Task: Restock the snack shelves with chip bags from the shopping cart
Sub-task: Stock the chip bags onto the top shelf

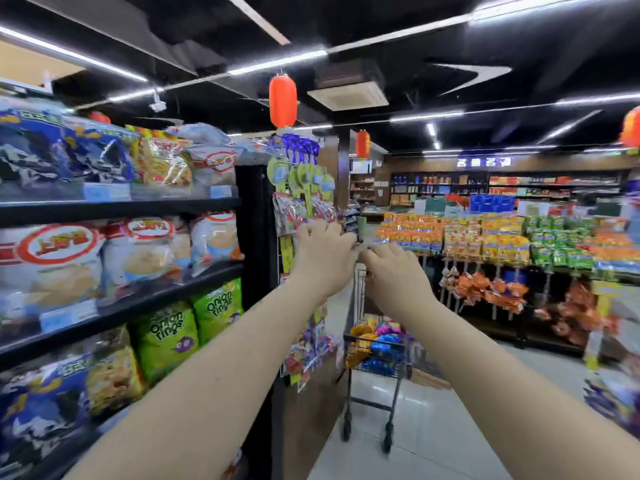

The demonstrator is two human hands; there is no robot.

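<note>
The picture is blurry, and both hands show only their backs. The left hand [323, 252] and the right hand [391, 275] are held up close together in the middle, with fingers bent down. The fingertips are hidden, so I cannot tell if they hold anything. Past the hands, lower and farther away, stands the dark wire shopping cart [373, 339]. The right arm covers part of it. Shiny yellow, blue and pink chip bags [384, 345] lie in its basket, well apart from both hands. On the left, the black snack shelves [121, 206] are packed with bags, some cut off at the edge.
</note>
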